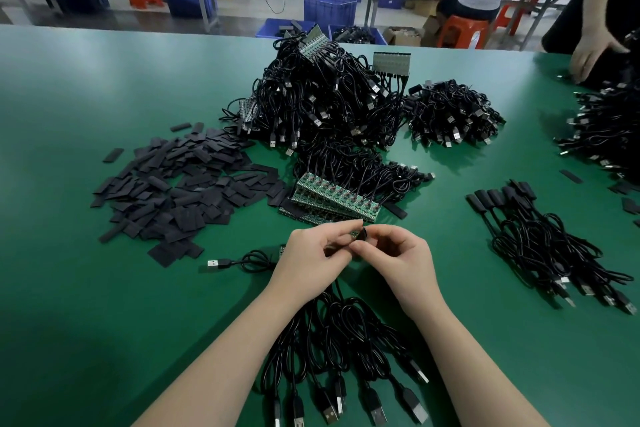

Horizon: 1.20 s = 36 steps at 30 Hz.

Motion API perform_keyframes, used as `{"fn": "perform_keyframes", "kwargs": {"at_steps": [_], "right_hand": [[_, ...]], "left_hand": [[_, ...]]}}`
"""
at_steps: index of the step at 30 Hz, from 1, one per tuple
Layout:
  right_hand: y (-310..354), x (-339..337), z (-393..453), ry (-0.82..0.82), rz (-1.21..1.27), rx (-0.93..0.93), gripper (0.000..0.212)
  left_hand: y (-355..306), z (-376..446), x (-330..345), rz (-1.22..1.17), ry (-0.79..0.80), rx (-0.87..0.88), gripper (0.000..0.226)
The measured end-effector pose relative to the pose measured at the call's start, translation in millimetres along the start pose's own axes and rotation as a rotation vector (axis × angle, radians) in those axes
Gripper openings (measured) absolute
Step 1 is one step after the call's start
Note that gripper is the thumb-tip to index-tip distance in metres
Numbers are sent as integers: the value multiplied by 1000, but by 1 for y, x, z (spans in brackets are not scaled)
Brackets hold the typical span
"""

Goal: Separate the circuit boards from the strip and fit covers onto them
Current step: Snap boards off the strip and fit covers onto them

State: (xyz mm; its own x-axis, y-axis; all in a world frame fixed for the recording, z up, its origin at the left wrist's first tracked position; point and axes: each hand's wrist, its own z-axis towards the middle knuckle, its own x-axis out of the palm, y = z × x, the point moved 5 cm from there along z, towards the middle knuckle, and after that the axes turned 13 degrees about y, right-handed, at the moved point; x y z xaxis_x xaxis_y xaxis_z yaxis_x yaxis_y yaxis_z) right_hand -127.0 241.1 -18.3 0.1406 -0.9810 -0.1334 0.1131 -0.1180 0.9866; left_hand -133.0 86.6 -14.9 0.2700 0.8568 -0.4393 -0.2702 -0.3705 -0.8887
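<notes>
black flat cover [363,233] pinched by both hands, left hand [313,262], right hand [398,258], green ridged board strips [334,199] just beyond

The green table [104,288] is looking smooth and matt, giving off only a soft sheen. The black covers [180,191] heaped at the left are showing a flat, dull, rubbery-looking finish. The cables [332,104] piled far behind are gleaming slightly in glossy black plastic, their plugs [377,414] glinting as bare metal. The circuit board strips [334,199] are showing green laminate.
</notes>
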Motion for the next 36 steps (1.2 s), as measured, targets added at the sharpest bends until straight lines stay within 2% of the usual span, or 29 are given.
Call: {"fn": "perform_keyframes", "kwargs": {"at_steps": [6, 12, 14, 17, 20, 23, 29, 36], "right_hand": [[4, 0, 0, 10, -87, -27, 18], [1, -2, -2, -26, -19, -6, 14], [-1, -6, -2, -72, 61, 10, 13], [-5, -15, -2, -177, 188, 45, 6], [-10, -20, -2, -267, 300, 69, 19], [-11, -19, -1, -279, 379, 54, 19], [-12, -17, -1, -261, 409, 25, 7], [-13, -16, 1, -204, 376, -10, 21]], "left_hand": [[3, 1, 0, 15, 12, -6, 54], [1, 0, 0, 49, 13, -17, 54], [-2, 0, 1, 189, 8, -16, 52], [-7, 2, 3, 568, -5, -20, 48], [-4, 5, 9, 754, 44, -88, 55], [0, 6, 8, 739, 29, -129, 47], [-1, 5, 8, 687, -23, -95, 22], [-8, 0, -3, 431, -90, -9, 27]]}}
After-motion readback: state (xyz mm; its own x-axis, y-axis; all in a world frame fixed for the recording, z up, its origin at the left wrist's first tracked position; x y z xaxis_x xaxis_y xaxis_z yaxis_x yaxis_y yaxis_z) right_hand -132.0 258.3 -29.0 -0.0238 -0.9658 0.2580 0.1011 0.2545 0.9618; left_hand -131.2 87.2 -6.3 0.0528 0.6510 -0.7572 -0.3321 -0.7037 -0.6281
